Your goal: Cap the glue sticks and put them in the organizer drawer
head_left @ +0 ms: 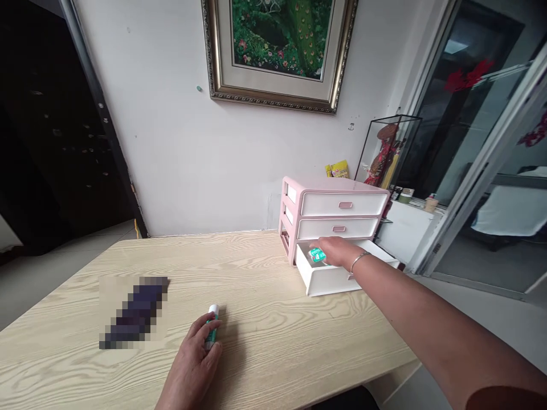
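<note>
My left hand [197, 354] is closed around a small green tube with a white cap [213, 309], at the near middle of the wooden table [265, 324]. Its lower part is hidden by my fingers. My right hand [337, 251] reaches into the pulled-out bottom drawer [333, 283] of a pink and white drawer unit [292, 219]. A green-and-white packet [317, 254] shows at the fingertips, inside the drawer's walls. The fingers are closed on it, though the far side of the grip is hidden. The upper two drawers are closed.
A pixelated dark oblong [137, 313] lies on the table's left part. Behind the drawer unit is a yellow packet [339, 168]. To its right stands a glass display case [384, 151] beside a white ledge with small containers. A framed picture [273, 102] hangs on the wall.
</note>
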{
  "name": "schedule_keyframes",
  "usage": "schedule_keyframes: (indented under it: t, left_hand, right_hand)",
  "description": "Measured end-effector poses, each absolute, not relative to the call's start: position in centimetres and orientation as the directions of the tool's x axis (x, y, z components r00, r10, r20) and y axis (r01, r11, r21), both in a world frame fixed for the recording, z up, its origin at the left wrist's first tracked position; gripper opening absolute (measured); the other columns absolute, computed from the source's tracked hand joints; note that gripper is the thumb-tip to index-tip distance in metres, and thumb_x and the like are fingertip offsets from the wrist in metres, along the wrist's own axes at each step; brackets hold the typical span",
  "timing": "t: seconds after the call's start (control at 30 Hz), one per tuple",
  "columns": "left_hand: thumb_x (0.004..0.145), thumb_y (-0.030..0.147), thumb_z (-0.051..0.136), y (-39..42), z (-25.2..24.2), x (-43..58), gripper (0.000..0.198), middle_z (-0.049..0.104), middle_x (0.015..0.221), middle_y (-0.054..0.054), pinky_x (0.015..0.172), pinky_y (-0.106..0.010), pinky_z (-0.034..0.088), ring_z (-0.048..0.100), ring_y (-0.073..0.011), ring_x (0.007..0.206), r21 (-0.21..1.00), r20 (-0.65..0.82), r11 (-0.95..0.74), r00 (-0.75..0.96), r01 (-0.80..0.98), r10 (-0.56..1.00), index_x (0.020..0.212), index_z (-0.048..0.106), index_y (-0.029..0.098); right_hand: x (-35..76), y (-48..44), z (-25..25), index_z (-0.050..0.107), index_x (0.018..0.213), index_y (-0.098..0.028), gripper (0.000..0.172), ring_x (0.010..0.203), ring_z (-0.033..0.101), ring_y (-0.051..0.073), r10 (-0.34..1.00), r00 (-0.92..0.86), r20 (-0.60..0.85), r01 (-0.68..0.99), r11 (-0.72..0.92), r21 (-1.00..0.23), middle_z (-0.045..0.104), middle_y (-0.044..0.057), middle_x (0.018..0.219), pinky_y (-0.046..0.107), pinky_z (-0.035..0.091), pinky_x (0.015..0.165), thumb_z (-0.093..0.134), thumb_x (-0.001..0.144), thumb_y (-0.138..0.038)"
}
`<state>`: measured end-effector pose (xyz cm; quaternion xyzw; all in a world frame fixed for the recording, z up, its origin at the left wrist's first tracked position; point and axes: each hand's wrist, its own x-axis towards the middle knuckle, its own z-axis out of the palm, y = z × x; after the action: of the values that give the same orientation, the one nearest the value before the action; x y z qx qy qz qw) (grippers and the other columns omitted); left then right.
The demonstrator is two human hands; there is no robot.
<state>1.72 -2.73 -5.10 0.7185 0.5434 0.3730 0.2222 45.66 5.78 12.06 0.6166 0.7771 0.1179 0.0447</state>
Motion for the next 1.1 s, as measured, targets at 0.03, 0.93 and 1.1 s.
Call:
schedule_keyframes:
  t: [0.03,0.93,1.1]
  left_hand:
    - [0.082,0.026,0.051,-2.9,-4.9,1.8,0.038,0.052,0.143,-0.010,0.097,-0.036,0.055,0.056,-0.0262,0.127,0.735,0.285,-0.302,0.128,0.607,0.950,0.116,0.069,0.022]
    - [0.072,0.046,0.052,-4.6,-0.6,2.0,0.053,0.073,0.110,-0.015,0.090,-0.045,0.056,0.069,-0.0307,0.105,0.897,0.126,-0.069,-0.101,0.436,0.987,0.114,0.063,0.015]
    - [0.070,0.049,0.053,-4.8,-0.2,2.0,0.054,0.074,0.105,-0.014,0.083,-0.043,0.058,0.070,-0.0302,0.099,0.902,0.123,-0.074,-0.088,0.426,0.988,0.112,0.064,0.016]
  right_hand:
    - [45.4,5.8,12.1,0.065,0.127,-0.028,0.054,0.098,0.066,0.024,0.970,-0.223,0.100,0.953,0.195,0.233,0.069,0.008,0.112,0.026,0.042,0.077,0.070,0.076,-0.014]
    - [19.3,-2.2,0.5,0.064,0.104,-0.019,0.027,0.082,0.061,0.025,0.826,-0.541,0.159,0.822,0.559,-0.106,0.063,0.010,0.093,0.032,0.048,0.065,0.062,0.077,-0.019]
    - [25.0,-2.7,3.0,0.032,0.150,-0.027,0.073,0.095,0.059,0.024,0.819,-0.472,0.326,0.844,0.526,-0.099,0.061,0.009,0.112,0.037,0.045,0.087,0.055,0.083,-0.008]
